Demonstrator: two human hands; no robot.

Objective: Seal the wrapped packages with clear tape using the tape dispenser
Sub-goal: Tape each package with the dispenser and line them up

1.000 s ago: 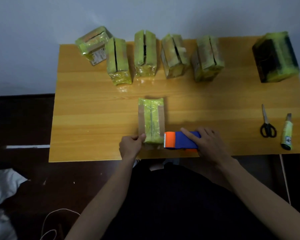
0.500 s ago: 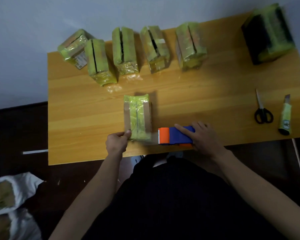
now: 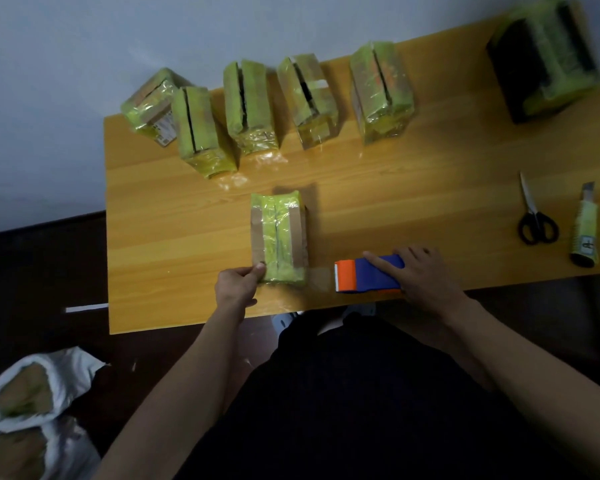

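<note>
I saw the package [image 3: 278,237] lying in the lower middle of the frame on the worktop [image 3: 413,188], wrapped in green film with brown strips down both long sides. My left hand [image 3: 238,285] pinched its near left corner, thumb on top, so that grip was clenched on the package. Just to the right, my right hand [image 3: 426,275] lay over the dispenser [image 3: 368,276], blue in the body and orange at the nose, forefinger stretched along its top and the other fingers curled round its far side; that grip was grasping the dispenser. A strip of clear tape [image 3: 321,277] ran flat from the dispenser's orange nose to the package's near right corner, close to the worktop's front edge.

Across the upper middle of the frame stood a row of five more packages [image 3: 250,105], each green-wrapped with a dark slit along its top. A larger dark box [image 3: 541,60] with green wrap sat in the upper right corner. At the right edge lay scissors [image 3: 536,216] and, just beside them, a knife [image 3: 585,226]. In the lower left corner, on the floor, lay white bags [image 3: 28,407] with brown contents showing.
</note>
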